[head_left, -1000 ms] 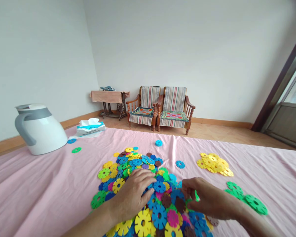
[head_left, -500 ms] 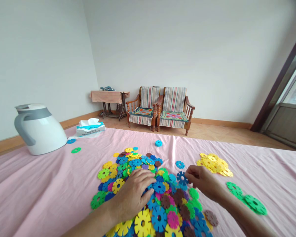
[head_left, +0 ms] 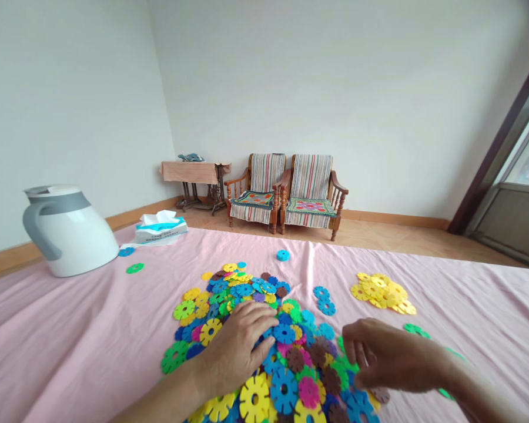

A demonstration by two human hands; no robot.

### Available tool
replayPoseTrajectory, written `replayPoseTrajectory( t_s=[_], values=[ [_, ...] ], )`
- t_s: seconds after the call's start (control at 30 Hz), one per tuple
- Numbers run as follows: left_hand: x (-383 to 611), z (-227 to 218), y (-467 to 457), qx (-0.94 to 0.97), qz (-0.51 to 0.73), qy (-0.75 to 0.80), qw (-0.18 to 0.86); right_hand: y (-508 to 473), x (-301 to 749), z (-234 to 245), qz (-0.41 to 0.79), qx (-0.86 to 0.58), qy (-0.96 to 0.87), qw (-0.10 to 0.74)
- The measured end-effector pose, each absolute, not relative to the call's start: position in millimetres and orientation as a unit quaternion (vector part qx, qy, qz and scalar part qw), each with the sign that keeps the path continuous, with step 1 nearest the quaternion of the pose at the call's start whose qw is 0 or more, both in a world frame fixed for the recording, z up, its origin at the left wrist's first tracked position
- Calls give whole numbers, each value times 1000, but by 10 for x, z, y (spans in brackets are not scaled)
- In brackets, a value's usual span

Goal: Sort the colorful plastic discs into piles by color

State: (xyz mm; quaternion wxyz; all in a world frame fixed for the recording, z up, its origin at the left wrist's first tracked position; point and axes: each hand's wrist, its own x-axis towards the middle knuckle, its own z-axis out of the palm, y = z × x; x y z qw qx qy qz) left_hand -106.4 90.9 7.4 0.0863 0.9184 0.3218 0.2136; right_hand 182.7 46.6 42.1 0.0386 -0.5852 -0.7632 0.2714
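Note:
A heap of notched plastic discs (head_left: 284,390) in blue, yellow, green, brown and pink lies in front of me. My left hand (head_left: 250,336) rests palm down on its middle, fingers stretched out and holding nothing. Over the heap's right edge hovers my right hand (head_left: 381,354), fingers loosely bent and thumb apart, with nothing visible in it. Below its fingertips are green discs (head_left: 340,372). Two blue discs (head_left: 326,306) lie together just beyond the heap. Green discs (head_left: 417,331) at the right are partly hidden behind my right wrist.
A group of yellow discs (head_left: 381,292) lies farther right on the pink cloth (head_left: 106,329). A blue disc stack (head_left: 283,255) sits beyond the heap. At the left stand a white jug (head_left: 77,235) and a tissue box (head_left: 161,229). Two wooden armchairs (head_left: 311,182) are against the wall.
My right hand has let go of a dark blue disc, which now lies beside the other blue one, and has moved right and towards me. My left hand has stayed in place.

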Motion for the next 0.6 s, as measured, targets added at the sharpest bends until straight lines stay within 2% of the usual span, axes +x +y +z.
replayPoseTrajectory(
  t_s=[0.1, 0.3, 0.6],
  values=[
    [-1063, 71, 912, 920, 209, 320, 85, 363, 1728, 438, 238, -594, -768, -20],
    [-1063, 75, 915, 918, 215, 322, 85, 388, 1615, 379, 236, -597, -764, -63],
    [-1057, 80, 912, 916, 223, 322, 92, 429, 1727, 520, 304, -577, -757, -21]
  ],
)
